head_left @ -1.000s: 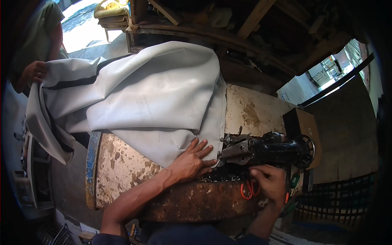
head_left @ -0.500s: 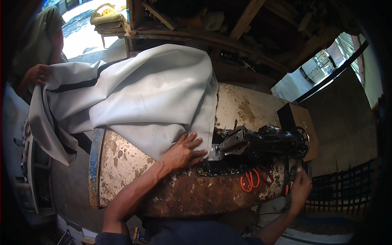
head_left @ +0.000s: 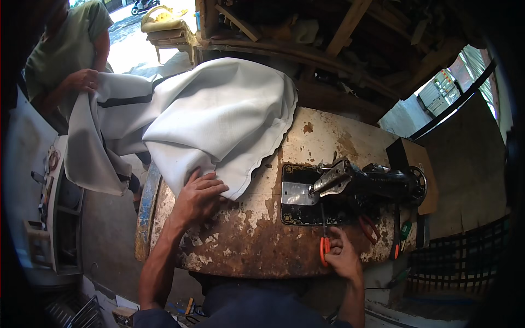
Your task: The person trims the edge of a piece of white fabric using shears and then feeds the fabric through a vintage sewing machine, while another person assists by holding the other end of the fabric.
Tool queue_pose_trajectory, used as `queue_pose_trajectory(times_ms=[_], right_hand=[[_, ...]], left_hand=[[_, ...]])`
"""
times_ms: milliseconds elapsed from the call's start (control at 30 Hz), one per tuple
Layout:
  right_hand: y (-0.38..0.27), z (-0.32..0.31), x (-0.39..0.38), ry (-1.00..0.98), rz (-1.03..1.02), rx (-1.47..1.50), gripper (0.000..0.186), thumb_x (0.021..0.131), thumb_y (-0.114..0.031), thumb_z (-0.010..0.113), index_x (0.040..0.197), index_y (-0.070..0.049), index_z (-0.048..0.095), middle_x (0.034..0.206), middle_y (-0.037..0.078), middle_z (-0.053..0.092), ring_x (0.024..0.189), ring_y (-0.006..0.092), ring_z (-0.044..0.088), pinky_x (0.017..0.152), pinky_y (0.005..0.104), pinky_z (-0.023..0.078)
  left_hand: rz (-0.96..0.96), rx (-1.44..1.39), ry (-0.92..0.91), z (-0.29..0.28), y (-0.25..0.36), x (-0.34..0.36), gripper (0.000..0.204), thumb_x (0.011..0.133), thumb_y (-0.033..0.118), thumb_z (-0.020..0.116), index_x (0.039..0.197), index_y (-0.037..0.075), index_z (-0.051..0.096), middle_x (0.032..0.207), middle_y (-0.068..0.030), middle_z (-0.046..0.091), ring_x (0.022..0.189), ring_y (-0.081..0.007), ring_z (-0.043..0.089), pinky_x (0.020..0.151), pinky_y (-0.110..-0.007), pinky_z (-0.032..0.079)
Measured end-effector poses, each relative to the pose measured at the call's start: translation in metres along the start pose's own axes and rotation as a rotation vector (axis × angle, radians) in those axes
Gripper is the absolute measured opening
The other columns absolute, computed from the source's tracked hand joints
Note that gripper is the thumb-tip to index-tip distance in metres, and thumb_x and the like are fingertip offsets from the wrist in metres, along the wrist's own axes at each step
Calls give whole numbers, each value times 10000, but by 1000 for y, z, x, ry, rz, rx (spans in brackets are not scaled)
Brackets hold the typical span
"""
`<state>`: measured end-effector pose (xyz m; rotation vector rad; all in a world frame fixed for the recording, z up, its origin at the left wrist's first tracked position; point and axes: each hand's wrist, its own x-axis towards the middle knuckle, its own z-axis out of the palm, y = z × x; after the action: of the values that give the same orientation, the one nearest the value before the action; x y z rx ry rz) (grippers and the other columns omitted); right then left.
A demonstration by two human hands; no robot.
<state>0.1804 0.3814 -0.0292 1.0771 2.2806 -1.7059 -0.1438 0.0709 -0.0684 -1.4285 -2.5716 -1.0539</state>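
Note:
A large pale grey sheet of fabric or vinyl (head_left: pixel 219 117) lies bunched over the left side of a worn table (head_left: pixel 257 257). My left hand (head_left: pixel 201 198) is closed on its near corner, fingers together over the material. In my right hand (head_left: pixel 345 259) are scissors (head_left: pixel 325 250) with orange handles, held at the handles near the table's front edge. Their blades point away from me, over the bed of a black sewing machine (head_left: pixel 377 180). The sheet's edge lies to the left of the machine's metal plate (head_left: pixel 298 193), apart from it.
At the far left a co-worker's hand (head_left: pixel 85 80) holds up the sheet's other end. Red-handled pliers or a similar tool (head_left: pixel 368 228), a dark tool with an orange end (head_left: pixel 395 249) and a small green item (head_left: pixel 406 229) lie by the machine. Behind it stands a cardboard box (head_left: pixel 421 169).
The sheet's near corner has moved left, away from the machine, with my left hand. My right hand has come from the table's right end to the scissors and taken hold of them.

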Motion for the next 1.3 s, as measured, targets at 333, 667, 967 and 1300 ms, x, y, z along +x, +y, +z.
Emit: queue_pose_trajectory(times_ms=[333,667,967,1300], right_hand=[[-61,161,48,-376,-98,790,675,1047,-581,581,1412,-17,518,933,44,571,769,112,617,710,311,608],[-77,119,27,237,-538,-97,392,933,-285,828,1196,-26,697,955,146,745,787,233,737,714,370,567],[-27,86,35,290,-520,-254,394,906,-175,848,1202,45,708,876,119,741,751,141,660,700,322,540],[-8,79,-14,-363,29,750,495,1083,-464,578,1352,-48,584,960,65,651,770,159,654,613,339,616]], left_hand=[[34,41,66,-2,26,-8,263,873,234,827,1129,178,804,1135,-34,784,1212,-255,687,1198,-642,345],[-29,63,-274,-37,51,-46,229,884,300,815,1061,155,831,1064,-66,804,1087,-218,730,1102,-481,437],[-157,220,141,33,88,39,278,899,248,754,1143,114,762,976,-103,707,942,-327,690,893,-455,514],[60,-787,-98,-32,127,-11,90,872,25,807,950,28,761,848,-108,716,776,-245,706,687,-336,525]])
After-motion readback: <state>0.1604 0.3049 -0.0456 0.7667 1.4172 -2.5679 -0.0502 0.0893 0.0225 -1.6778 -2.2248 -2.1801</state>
